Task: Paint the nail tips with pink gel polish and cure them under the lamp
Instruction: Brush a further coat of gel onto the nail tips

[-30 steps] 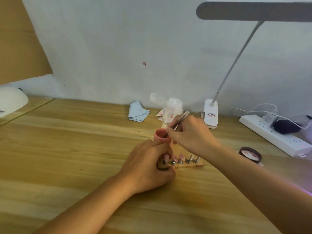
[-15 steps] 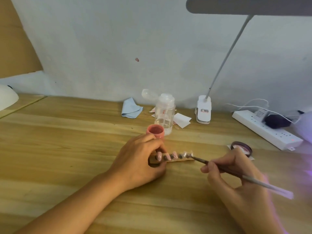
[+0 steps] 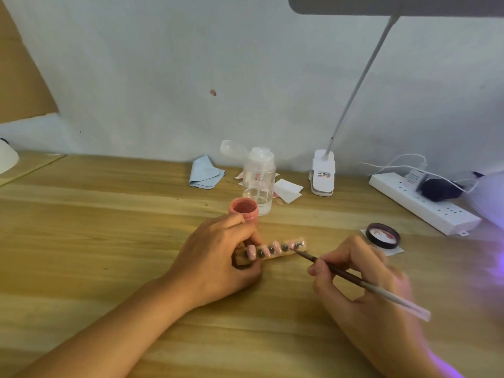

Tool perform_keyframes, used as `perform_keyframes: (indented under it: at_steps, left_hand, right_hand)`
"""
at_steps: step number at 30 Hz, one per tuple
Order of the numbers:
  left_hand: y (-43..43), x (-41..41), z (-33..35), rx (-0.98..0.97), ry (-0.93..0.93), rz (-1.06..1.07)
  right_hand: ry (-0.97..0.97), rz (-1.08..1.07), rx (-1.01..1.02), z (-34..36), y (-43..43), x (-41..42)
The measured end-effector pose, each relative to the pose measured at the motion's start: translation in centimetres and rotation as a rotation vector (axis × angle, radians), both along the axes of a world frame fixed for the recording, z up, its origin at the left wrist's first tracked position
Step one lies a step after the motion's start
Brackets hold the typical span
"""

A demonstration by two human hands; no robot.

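The left hand (image 3: 218, 257) has its fingers curled round the left end of the wooden holder (image 3: 282, 255), pinning it to the table (image 3: 109, 227). The pink nail tips (image 3: 272, 248) stand in a row along it, near the middle of the scene. The right hand (image 3: 362, 285) grips the brush (image 3: 354, 279) like a pen, its point meeting the rightmost tip. The likeliest slip is a smear: the left fingers sit right against the leftmost tips, so any shift of that grip could drag through wet gel. The open pink gel pot (image 3: 243, 210) stands just beyond the left knuckles, whether touching I cannot tell, and a lift of that hand could tip it. Too much pressure from the brush could flood gel onto the stud below. Purple light spills from the right edge (image 3: 491, 197), probably the curing lamp, and may thicken exposed gel.
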State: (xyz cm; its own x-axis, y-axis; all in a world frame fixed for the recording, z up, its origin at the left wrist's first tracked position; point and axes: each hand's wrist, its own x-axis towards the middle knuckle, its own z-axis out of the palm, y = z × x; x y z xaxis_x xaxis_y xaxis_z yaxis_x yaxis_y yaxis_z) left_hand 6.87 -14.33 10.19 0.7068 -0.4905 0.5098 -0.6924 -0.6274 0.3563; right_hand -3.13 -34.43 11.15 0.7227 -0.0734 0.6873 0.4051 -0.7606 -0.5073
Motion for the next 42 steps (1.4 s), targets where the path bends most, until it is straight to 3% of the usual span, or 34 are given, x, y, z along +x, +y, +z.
perform_keyframes:
  at_steps: [42]
  left_hand:
    - [-0.07, -0.27, 0.18, 0.007, -0.009, 0.002]
  right_hand:
    - [0.059, 0.022, 0.180, 0.10, -0.24, -0.09]
